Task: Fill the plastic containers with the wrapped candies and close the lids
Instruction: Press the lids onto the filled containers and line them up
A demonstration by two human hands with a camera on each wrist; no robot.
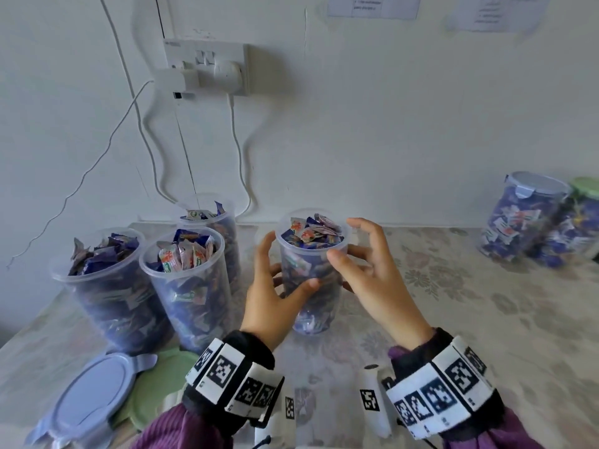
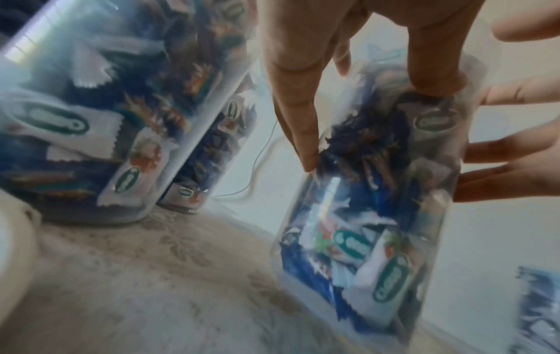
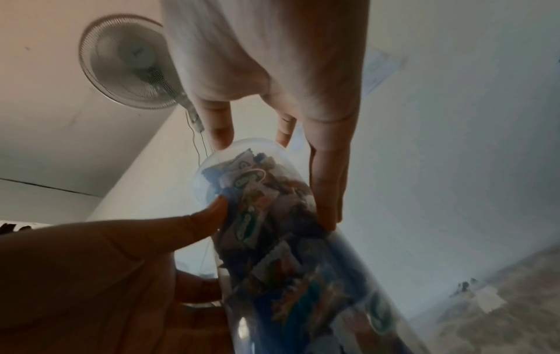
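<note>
Four open plastic containers are seen on the worktop (image 1: 486, 319), all filled with wrapped candies. Three stand grouped at the left: one nearest the edge (image 1: 110, 286), one beside it (image 1: 188, 286), one behind (image 1: 214, 222) against the wall. The fourth, the centre container (image 1: 311, 273), is held upright between both hands, lidless, candies (image 1: 311, 231) heaped up to its rim.

The left hand (image 1: 272, 299) is wrapped round the centre container's left side; thumb laid across the front of the wall, fingers (image 2: 303, 134) curled against the clear plastic. The right hand (image 1: 376, 280) is placed at the right side near the rim; thumb pressed to the wall just under the rim, the other fingers (image 3: 327, 182) spread and only loosely bent, some lifted off the plastic. Whether a firm grip is made by this hand cannot be told.

A blue lid (image 1: 87, 406) with clip tabs is lying at the near left edge of the worktop, overlapping a green lid (image 1: 155, 384) partly beneath it.

Two closed containers are set at the far right by the wall: one with a blue lid (image 1: 522, 218), one with a green lid (image 1: 577, 228) just behind it, both full.

A wall socket (image 1: 207, 66) with plugs and white cables is noted above the left group.
</note>
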